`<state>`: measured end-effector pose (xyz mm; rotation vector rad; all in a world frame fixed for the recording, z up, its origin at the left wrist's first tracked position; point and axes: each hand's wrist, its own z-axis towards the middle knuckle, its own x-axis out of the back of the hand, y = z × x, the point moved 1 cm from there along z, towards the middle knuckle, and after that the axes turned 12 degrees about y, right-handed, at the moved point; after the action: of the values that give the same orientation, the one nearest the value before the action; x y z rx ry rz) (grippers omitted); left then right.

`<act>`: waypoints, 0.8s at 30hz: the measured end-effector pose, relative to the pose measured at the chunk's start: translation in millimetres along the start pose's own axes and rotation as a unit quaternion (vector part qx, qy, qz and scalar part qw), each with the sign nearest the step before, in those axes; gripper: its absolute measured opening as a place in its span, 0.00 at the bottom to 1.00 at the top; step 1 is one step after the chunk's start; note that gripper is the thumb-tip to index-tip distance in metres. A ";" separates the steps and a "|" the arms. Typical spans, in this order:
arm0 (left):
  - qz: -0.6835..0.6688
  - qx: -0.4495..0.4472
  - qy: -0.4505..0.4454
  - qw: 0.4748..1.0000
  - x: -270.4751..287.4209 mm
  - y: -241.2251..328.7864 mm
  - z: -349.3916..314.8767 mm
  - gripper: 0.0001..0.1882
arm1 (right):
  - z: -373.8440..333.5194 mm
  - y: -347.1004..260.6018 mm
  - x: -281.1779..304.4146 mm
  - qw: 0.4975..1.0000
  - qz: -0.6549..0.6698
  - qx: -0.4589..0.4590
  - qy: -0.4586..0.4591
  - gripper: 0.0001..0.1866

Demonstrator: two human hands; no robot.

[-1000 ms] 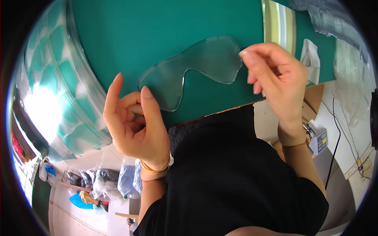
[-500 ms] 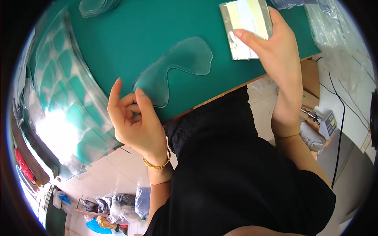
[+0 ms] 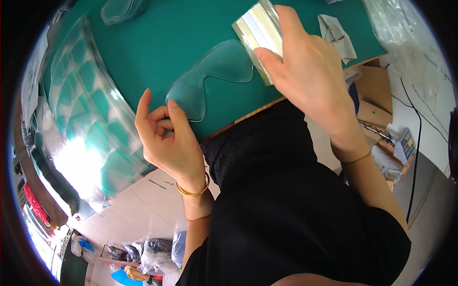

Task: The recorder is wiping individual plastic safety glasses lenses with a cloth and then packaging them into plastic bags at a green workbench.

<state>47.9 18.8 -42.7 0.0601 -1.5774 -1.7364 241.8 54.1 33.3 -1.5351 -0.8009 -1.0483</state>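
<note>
A clear goggle lens [image 3: 217, 64] with a nose notch lies at a slant over the green table top. At its left end, the thumb of my left hand [image 3: 167, 136] presses on the lens edge, with the index finger raised and the others curled beneath. My right hand [image 3: 305, 71] grips a flat rectangular pad [image 3: 260, 31] with pale yellow and white stripes under clear film. The pad is tilted, and its lower left edge meets or overlaps the right end of the lens; whether they touch I cannot tell.
Clear plastic sheets with lens-shaped outlines [image 3: 88, 95] cover the table's left side. A stack of clear lenses [image 3: 121, 10] sits at the far left. Right of my right hand lies a grey cloth [image 3: 336, 38], with clear plastic bags [image 3: 400, 33] beyond. The table's wooden edge [image 3: 257, 110] runs before me.
My right hand has brought the striped pad left and tilted it, up to the right end of the lens. The grey cloth has come into sight. My left hand keeps its pinch.
</note>
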 end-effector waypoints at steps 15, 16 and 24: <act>0.024 -0.002 -0.010 1.000 -6.1 7.9 -1.2 0.19 | 3.4 17.4 -20.7 0.978 0.060 0.174 0.101 0.13; 0.030 -0.001 -0.008 1.000 -4.7 8.7 -0.9 0.19 | 8.2 12.8 -16.9 0.978 0.035 0.184 0.092 0.11; 0.028 -0.012 -0.013 0.999 0.4 6.1 -1.0 0.18 | 24.7 24.1 12.7 0.996 0.063 0.043 0.035 0.17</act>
<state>51.2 18.2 -37.4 -0.0185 -1.5629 -1.7190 273.5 72.7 34.4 -1.4496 -0.6829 -0.9574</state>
